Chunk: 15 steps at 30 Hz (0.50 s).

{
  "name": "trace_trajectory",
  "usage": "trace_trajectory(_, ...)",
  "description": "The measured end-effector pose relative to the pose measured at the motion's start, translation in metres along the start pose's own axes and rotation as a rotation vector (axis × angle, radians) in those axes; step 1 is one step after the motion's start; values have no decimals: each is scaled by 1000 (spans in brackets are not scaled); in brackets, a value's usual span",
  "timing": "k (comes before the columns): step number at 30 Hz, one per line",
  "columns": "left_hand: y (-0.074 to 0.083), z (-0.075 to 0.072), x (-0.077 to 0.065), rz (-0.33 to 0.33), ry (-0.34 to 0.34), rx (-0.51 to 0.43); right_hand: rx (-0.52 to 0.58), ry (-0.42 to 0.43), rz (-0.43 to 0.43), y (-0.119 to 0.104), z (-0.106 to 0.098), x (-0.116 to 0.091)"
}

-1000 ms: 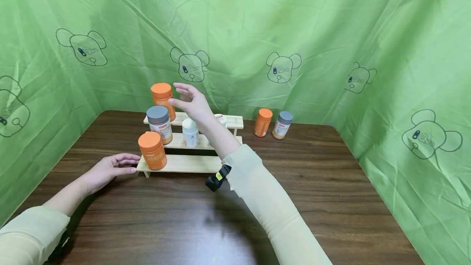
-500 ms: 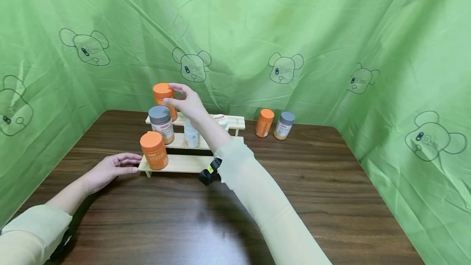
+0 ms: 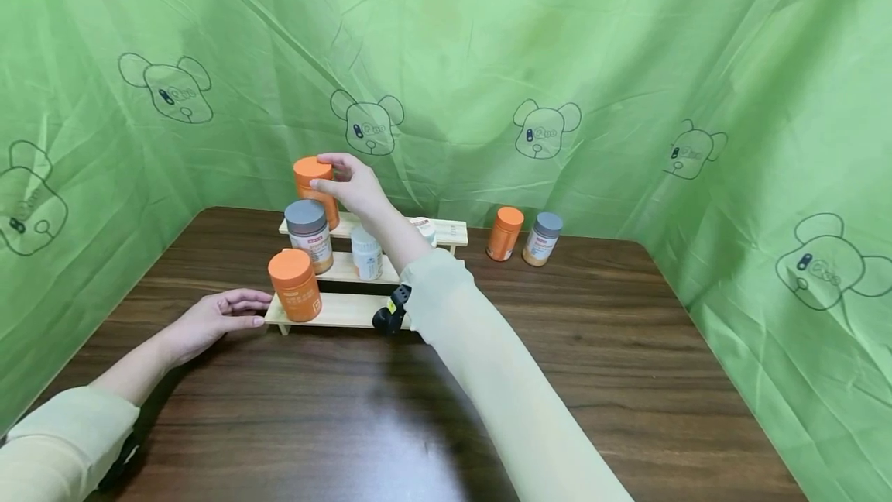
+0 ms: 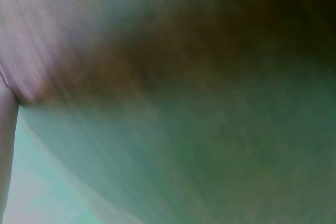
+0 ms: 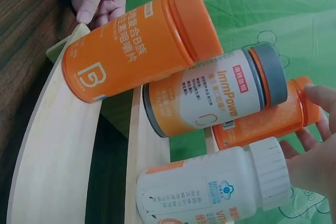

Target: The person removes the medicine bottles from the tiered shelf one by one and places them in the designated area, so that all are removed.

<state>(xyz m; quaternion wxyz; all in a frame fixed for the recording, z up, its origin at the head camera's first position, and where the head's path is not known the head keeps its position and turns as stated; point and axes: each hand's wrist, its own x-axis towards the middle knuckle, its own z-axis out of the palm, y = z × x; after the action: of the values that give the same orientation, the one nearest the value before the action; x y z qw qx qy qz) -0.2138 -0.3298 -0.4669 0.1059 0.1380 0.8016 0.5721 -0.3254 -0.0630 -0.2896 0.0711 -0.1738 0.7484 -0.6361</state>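
Fingers (image 3: 337, 158) seem to pinch an upright, orange-capped orange bottle (image 5: 269, 124).

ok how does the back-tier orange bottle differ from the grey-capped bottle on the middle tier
The back-tier orange bottle has an orange cap; the grey-capped bottle, a grey one. The right hand touches the back-tier orange bottle; no hand touches the grey-capped bottle. Both stand upright.

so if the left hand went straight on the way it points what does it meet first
The rack, at its front left end. The left hand looks so near that it may be touching it now; depth is hard to judge.
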Motion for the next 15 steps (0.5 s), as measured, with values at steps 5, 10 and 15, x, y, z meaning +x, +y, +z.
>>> trace_trajectory(5, 0, 3, -1, 6, 7, -8, 27, -2, -17, 4, 2, 3)
trace_trajectory(10, 0, 2, 0, 2, 10, -5, 72, -12, -35, 6, 4, 5)
trace_trajectory(15, -1, 0, 1, -2, 8, 4, 116, 26, -63, 9, 5, 6)
